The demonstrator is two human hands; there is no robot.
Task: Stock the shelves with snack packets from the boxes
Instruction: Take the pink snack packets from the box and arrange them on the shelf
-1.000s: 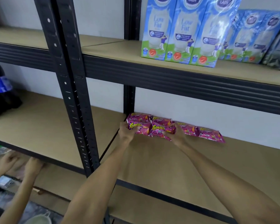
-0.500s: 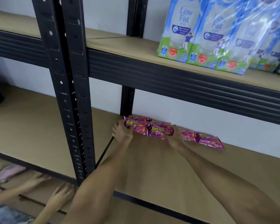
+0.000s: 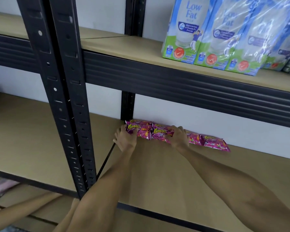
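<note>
Several pink snack packets (image 3: 213, 142) lie in a row along the back wall of the brown middle shelf (image 3: 157, 173). My left hand (image 3: 125, 139) grips the leftmost packet (image 3: 132, 127) near the black rear post. My right hand (image 3: 177, 137) grips the front packet (image 3: 157, 133) in the middle of the row. Both packets rest on the shelf against the others. No box is in view.
Shrink-wrapped low-fat milk cartons (image 3: 213, 34) stand on the upper shelf. A black upright post (image 3: 64, 97) divides the rack on the left. Another person's forearm (image 3: 20, 210) reaches in at the lower left, below the shelf edge.
The view shifted closer and to the left. My hands lowered the packets onto the shelf and pushed them back against the row. The other person's hands moved right at the lower left.
</note>
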